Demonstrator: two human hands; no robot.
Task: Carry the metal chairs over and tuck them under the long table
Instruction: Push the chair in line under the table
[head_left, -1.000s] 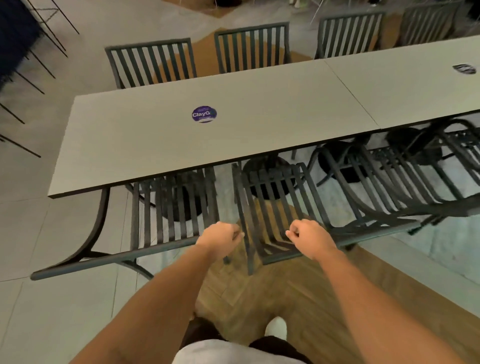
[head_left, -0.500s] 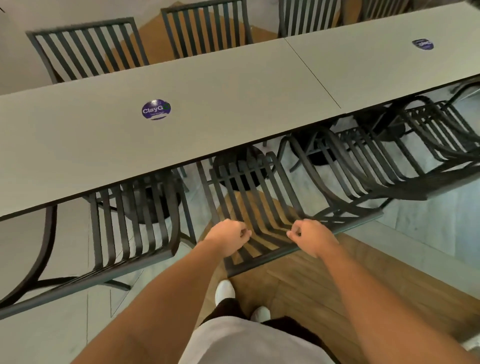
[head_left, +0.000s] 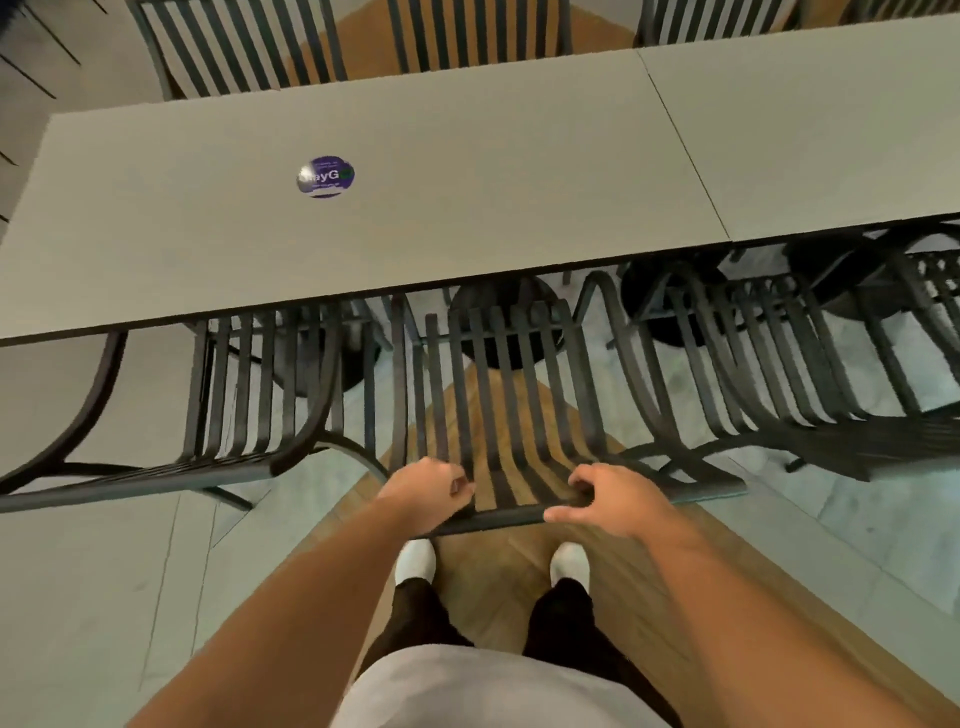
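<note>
A dark slatted metal chair (head_left: 488, 395) stands right in front of me, its seat pushed under the long grey table (head_left: 467, 171). My left hand (head_left: 426, 493) grips the chair's top rail near its left end, fingers curled round it. Over the same rail further right sits my right hand (head_left: 608, 499), its thumb stretched out along the bar and its fingers loosely arched above the slats, not clamped.
More metal chairs are tucked in on the left (head_left: 249, 395) and right (head_left: 769, 364), close beside this one. Others line the table's far side (head_left: 234, 47). A purple round sticker (head_left: 325, 176) lies on the tabletop. My white shoes (head_left: 415, 561) stand on a wooden floor strip.
The chair has slid further under the table and I have stepped closer. My right hand has loosened from a tight fist on the rail; the left still grips.
</note>
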